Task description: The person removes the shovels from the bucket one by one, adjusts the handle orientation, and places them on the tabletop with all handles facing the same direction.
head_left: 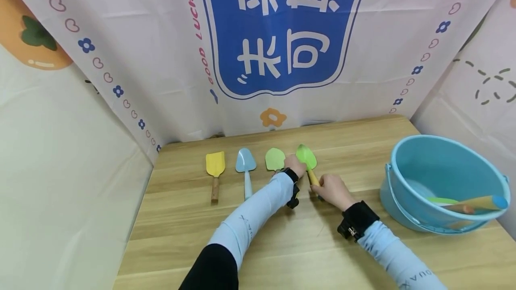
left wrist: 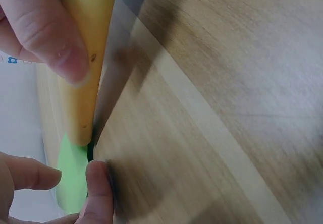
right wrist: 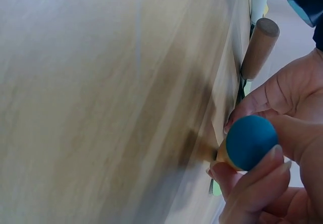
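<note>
- Nearest the head camera, a black sleeve (head_left: 213, 266) runs into a pale blue arm cover (head_left: 246, 218), leading to the left hand (head_left: 295, 164).
- Right hand (head_left: 333, 190) pinches the yellow wooden handle (left wrist: 81, 110) of a bright green trowel (head_left: 307, 157) near its blue end cap (right wrist: 251, 143).
- Left hand's thumb and finger are set narrowly about the base of the trowel's blade; whether they pinch it or merely touch it, one cannot tell.
- That trowel is at the far part of the wooden surface (head_left: 306, 254), just right of a light green spade (head_left: 275, 158); its handle appears raised slightly, with a shadow beneath.
- It looks light and stiff, with a thin, probably smooth blade that could slip between fingers; it seems hardly fragile.
- Its rounded handle should give the surest hold, around the middle or toward the cap.
- Its blade points away from the person, toward the backdrop (head_left: 169, 79), leaning a little left; the long axis slants back to the cap, nearer the person and farther right.
</note>
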`<state>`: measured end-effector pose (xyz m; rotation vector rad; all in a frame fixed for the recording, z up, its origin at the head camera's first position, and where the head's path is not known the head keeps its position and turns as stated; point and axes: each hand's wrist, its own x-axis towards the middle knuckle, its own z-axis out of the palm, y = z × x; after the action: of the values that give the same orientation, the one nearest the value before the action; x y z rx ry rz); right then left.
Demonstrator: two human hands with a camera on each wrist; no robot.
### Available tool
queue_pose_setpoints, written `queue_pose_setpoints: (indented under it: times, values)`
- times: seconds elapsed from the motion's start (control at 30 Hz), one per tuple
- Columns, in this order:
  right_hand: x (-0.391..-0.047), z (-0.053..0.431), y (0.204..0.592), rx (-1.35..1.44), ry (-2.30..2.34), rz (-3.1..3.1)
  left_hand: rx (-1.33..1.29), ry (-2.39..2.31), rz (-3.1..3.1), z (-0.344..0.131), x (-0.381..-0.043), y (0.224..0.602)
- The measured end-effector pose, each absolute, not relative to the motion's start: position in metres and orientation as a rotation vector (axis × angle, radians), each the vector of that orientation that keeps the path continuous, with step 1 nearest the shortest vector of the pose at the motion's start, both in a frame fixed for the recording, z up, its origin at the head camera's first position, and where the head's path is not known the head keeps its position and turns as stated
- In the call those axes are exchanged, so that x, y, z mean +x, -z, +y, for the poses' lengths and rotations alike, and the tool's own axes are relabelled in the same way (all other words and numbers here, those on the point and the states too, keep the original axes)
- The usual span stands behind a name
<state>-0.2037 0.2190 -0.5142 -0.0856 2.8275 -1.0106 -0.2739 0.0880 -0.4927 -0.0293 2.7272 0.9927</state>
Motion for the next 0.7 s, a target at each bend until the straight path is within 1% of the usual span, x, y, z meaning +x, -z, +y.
queue_pose_setpoints:
  times: [0.2, 0.33, 0.53, 0.7]
  values:
    - [-0.201, 0.22, 0.51, -0.078, 1.009, 2.832, -0.023, -1.02, 2.722, 0.086, -0.275, 0.496]
    - [-0.195, 0.222, 0.497, -0.123, 0.909, 2.898, -0.023, -1.028, 2.726, 0.086, -0.278, 0.496]
    - [-0.182, 0.231, 0.447, -0.266, 0.732, 2.948, 0.068, -1.141, 2.727, 0.09, -0.268, 0.469]
    - [-0.166, 0.252, 0.401, -0.328, 0.65, 2.999, 0.101, -1.504, 2.492, 0.103, -0.249, 0.444]
